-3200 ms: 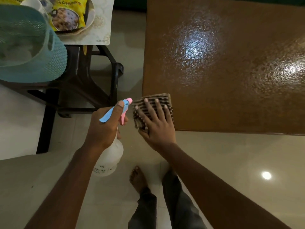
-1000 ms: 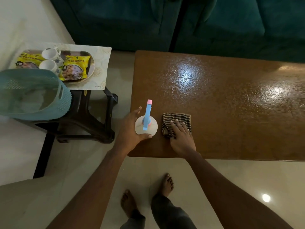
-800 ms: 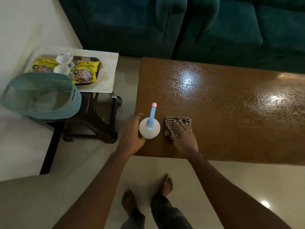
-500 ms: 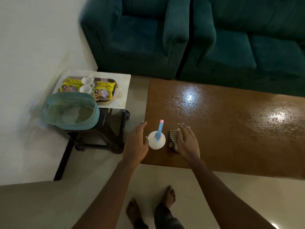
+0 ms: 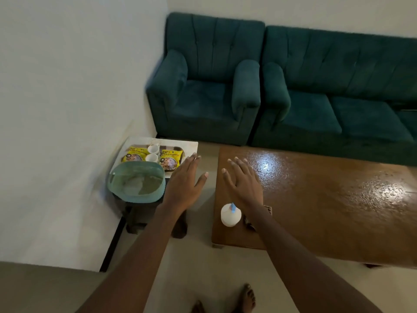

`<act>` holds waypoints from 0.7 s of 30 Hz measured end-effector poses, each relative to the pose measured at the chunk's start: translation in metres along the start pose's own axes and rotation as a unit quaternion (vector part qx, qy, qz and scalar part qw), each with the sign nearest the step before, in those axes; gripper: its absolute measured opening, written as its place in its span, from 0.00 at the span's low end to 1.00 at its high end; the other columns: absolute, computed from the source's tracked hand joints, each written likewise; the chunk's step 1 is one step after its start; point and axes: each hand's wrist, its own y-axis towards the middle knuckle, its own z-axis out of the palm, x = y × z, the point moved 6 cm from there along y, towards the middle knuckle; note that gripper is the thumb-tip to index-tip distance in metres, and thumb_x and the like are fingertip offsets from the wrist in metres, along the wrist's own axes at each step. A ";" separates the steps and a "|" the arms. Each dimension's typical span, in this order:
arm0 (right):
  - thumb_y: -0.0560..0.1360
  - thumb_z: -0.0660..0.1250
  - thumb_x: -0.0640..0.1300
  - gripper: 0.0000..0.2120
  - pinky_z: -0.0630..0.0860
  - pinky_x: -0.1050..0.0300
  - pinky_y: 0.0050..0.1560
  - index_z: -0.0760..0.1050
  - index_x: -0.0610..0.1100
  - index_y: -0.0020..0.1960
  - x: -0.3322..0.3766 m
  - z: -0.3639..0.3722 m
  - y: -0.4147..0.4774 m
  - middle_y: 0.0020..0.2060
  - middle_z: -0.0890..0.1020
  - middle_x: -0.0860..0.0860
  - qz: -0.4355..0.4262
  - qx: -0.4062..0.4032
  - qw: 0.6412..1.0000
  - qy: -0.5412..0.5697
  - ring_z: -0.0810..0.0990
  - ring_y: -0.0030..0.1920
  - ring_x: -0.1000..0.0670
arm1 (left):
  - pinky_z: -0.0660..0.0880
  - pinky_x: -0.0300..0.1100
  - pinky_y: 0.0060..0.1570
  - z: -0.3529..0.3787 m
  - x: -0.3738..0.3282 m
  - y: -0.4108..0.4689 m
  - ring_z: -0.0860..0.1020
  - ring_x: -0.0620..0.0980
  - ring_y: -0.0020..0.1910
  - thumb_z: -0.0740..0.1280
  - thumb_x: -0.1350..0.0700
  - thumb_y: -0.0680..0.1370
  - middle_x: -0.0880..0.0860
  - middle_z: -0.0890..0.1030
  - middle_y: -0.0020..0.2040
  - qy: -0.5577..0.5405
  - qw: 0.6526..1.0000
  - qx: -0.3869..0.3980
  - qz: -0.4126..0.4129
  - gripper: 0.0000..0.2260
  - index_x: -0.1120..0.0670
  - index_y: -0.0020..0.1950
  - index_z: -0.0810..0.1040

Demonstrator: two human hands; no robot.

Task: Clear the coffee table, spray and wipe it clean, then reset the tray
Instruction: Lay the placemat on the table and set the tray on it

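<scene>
The brown coffee table (image 5: pixel 327 199) is glossy and bare apart from a white spray bottle (image 5: pixel 230 215) near its front left corner and a striped cloth (image 5: pixel 268 209) mostly hidden behind my right forearm. Both hands are raised, empty, fingers spread. My left hand (image 5: pixel 185 181) hovers over the floor gap, pointing at the tray (image 5: pixel 191 146) on the stool to the left. My right hand (image 5: pixel 243 181) is above the table's left end. The tray holds two yellow snack packets (image 5: pixel 170 159) and two white cups (image 5: pixel 153 152).
A teal mesh basket (image 5: pixel 136 181) sits on the dark stool (image 5: pixel 135 218) in front of the tray. A teal armchair (image 5: pixel 203 86) and sofa (image 5: pixel 338 98) stand behind the table. A white wall is on the left. My bare feet (image 5: pixel 248 297) are on the tiled floor.
My left hand set the spray bottle on the table and let go. My right hand left the cloth. Both hands rose and moved forward-left as my view lifted toward the tray.
</scene>
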 end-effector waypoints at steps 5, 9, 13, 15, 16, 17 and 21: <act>0.82 0.52 0.63 0.27 0.49 0.50 0.76 0.62 0.53 0.77 0.046 -0.016 0.011 0.78 0.60 0.53 -0.025 -0.008 0.999 -0.019 0.51 0.79 0.51 | 0.65 0.54 0.71 -0.044 0.002 0.002 0.61 0.52 0.76 0.53 0.35 0.78 0.51 0.62 0.77 0.011 0.999 -0.029 -0.019 0.31 0.51 0.76 0.62; 0.82 0.53 0.62 0.27 0.48 0.51 0.77 0.62 0.53 0.77 0.070 -0.028 0.018 0.78 0.61 0.53 -0.057 -0.026 0.998 -0.017 0.51 0.79 0.51 | 0.61 0.54 0.73 -0.067 0.001 0.001 0.58 0.50 0.77 0.54 0.37 0.79 0.50 0.60 0.78 0.028 0.999 -0.045 -0.009 0.30 0.51 0.77 0.61; 0.81 0.53 0.63 0.27 0.47 0.54 0.76 0.62 0.53 0.77 0.084 -0.031 0.029 0.78 0.61 0.53 -0.092 -0.037 0.995 -0.023 0.51 0.79 0.52 | 0.56 0.49 0.74 -0.088 0.003 0.002 0.56 0.49 0.77 0.54 0.38 0.79 0.49 0.58 0.78 0.045 0.997 -0.064 -0.014 0.29 0.51 0.77 0.60; 0.81 0.53 0.63 0.28 0.46 0.54 0.76 0.62 0.53 0.77 0.091 -0.031 0.037 0.78 0.62 0.53 -0.108 -0.037 0.993 -0.026 0.51 0.79 0.52 | 0.55 0.47 0.74 -0.097 0.004 0.001 0.55 0.48 0.77 0.54 0.38 0.80 0.49 0.58 0.78 0.052 0.995 -0.081 -0.022 0.29 0.51 0.78 0.59; 0.81 0.53 0.63 0.27 0.46 0.55 0.76 0.62 0.53 0.77 0.094 -0.032 0.040 0.78 0.62 0.53 -0.116 -0.037 0.992 -0.028 0.51 0.79 0.52 | 0.54 0.47 0.74 -0.101 0.005 0.001 0.54 0.48 0.78 0.54 0.38 0.80 0.49 0.58 0.78 0.056 0.994 -0.085 -0.028 0.29 0.51 0.78 0.59; 0.81 0.54 0.62 0.27 0.46 0.54 0.76 0.62 0.53 0.77 0.098 -0.032 0.043 0.78 0.62 0.52 -0.123 -0.037 0.991 -0.031 0.51 0.79 0.51 | 0.54 0.46 0.74 -0.105 0.007 0.001 0.54 0.48 0.78 0.54 0.39 0.80 0.49 0.58 0.79 0.060 0.994 -0.087 -0.035 0.29 0.51 0.78 0.58; 0.82 0.55 0.61 0.27 0.48 0.52 0.77 0.62 0.52 0.77 0.114 -0.032 0.051 0.78 0.62 0.51 -0.154 -0.033 0.987 -0.033 0.51 0.79 0.50 | 0.54 0.48 0.74 -0.118 0.016 -0.002 0.55 0.49 0.78 0.53 0.38 0.80 0.50 0.57 0.79 0.079 0.990 -0.101 -0.058 0.30 0.51 0.78 0.57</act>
